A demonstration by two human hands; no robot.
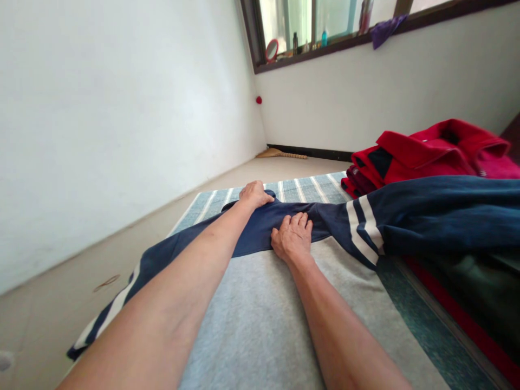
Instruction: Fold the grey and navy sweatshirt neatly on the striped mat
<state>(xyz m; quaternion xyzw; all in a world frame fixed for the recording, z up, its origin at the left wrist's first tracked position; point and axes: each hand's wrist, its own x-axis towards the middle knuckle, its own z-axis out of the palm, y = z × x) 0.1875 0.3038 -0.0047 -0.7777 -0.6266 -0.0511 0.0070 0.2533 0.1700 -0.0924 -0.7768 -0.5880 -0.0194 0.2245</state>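
A grey and navy sweatshirt [252, 303] lies spread out in front of me, with white stripes on its sleeves. At its far end, my left hand [254, 195] is closed on the navy cloth by the neckline, thumb toward the right; its fingertips are partly hidden. My right hand [293, 235] rests palm down on the navy upper part, near the seam with the grey, its fingers slightly spread. The right sleeve [439, 214] stretches away to the right, while the left sleeve [122, 298] hangs down on the left, partly behind my left forearm.
Under the sweatshirt is a striped blue and white cover [292, 189]. Folded red clothes [439, 151] are piled at the right, beside the sleeve. A white wall [122, 108] rises on the left. Small bottles and a round mirror [272, 50] stand on the windowsill.
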